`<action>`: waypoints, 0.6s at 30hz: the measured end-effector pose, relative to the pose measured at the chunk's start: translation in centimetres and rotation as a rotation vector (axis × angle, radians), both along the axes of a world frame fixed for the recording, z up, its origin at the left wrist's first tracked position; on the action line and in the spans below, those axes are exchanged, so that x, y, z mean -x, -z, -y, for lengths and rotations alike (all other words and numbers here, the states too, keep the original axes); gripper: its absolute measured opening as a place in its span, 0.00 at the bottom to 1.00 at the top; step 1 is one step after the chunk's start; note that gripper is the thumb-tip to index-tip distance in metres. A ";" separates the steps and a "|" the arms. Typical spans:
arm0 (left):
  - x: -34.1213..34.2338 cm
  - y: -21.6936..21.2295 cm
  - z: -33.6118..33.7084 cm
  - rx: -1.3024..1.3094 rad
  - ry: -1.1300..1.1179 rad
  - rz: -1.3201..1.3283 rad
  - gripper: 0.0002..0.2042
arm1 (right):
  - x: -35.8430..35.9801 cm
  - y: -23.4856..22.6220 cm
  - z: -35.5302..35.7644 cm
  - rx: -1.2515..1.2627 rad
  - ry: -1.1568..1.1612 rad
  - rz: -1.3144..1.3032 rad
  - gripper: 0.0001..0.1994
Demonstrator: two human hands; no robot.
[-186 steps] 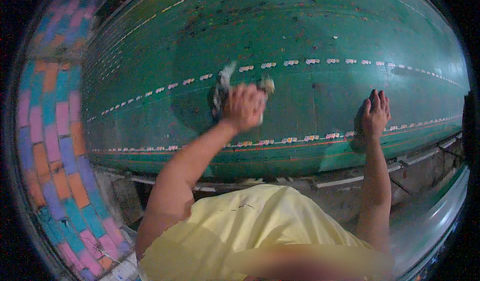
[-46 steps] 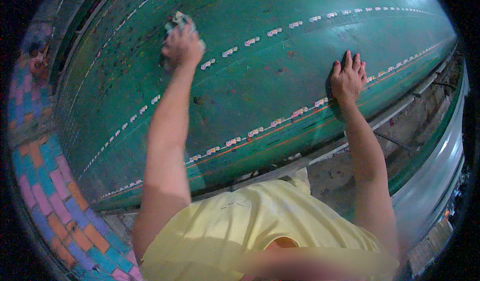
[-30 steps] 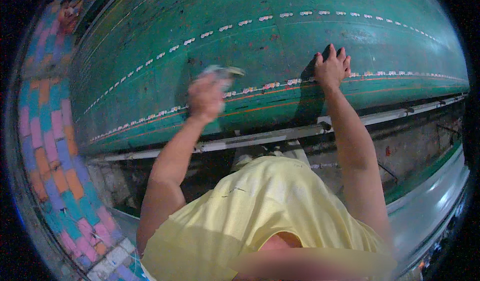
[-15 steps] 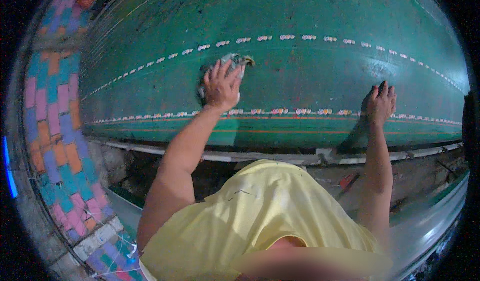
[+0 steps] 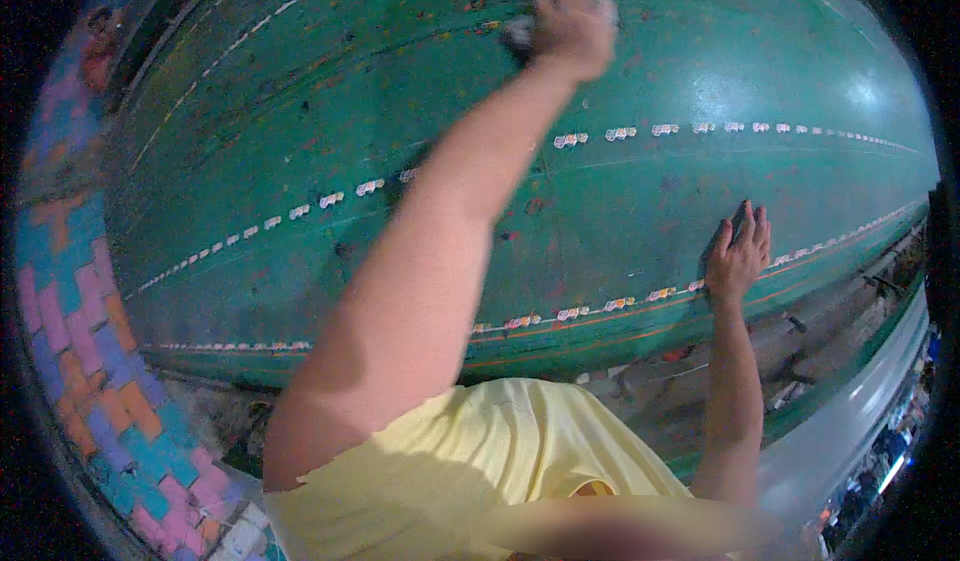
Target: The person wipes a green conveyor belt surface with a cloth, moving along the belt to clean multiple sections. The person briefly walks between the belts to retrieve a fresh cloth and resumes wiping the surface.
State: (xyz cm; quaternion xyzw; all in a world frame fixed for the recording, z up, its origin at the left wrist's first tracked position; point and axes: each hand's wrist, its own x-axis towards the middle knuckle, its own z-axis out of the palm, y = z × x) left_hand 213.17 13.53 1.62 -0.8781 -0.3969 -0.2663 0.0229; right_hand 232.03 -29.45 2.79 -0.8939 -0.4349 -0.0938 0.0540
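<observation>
My left hand [image 5: 578, 29] is stretched far out over a long green table surface [image 5: 620, 201], pressing down on a crumpled greyish rag [image 5: 518, 33]. Bits of the rag stick out on both sides of the fingers, and the hand is slightly blurred. Nearer to me on the right, my right hand [image 5: 738, 256] lies flat with fingers extended on the green surface, holding nothing. It rests beside the near row of small printed marks. Smears and coloured specks dot the surface around the left hand.
Rows of small white and coloured marks [image 5: 620, 133] run along the green surface. A grey rail or ledge [image 5: 850, 411] passes at the lower right. Paving of pink, teal, orange and purple bricks [image 5: 75, 301] covers the floor at left.
My left hand has slid the rag away from me and to the right, across the far row of marks. I lean farther forward; my right hand stays on the surface.
</observation>
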 end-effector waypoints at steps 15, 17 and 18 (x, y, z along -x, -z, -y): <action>37.2 -0.3 -4.1 0.060 -0.296 -0.109 0.18 | -1.2 0.5 1.1 -0.112 -0.005 0.013 0.27; 49.2 -0.3 -3.3 0.008 -0.506 -0.206 0.22 | -1.4 0.6 0.8 -0.090 -0.001 0.055 0.26; 55.5 0.3 -2.5 0.023 -0.664 -0.263 0.23 | -1.5 0.7 0.2 -0.076 -0.001 0.060 0.26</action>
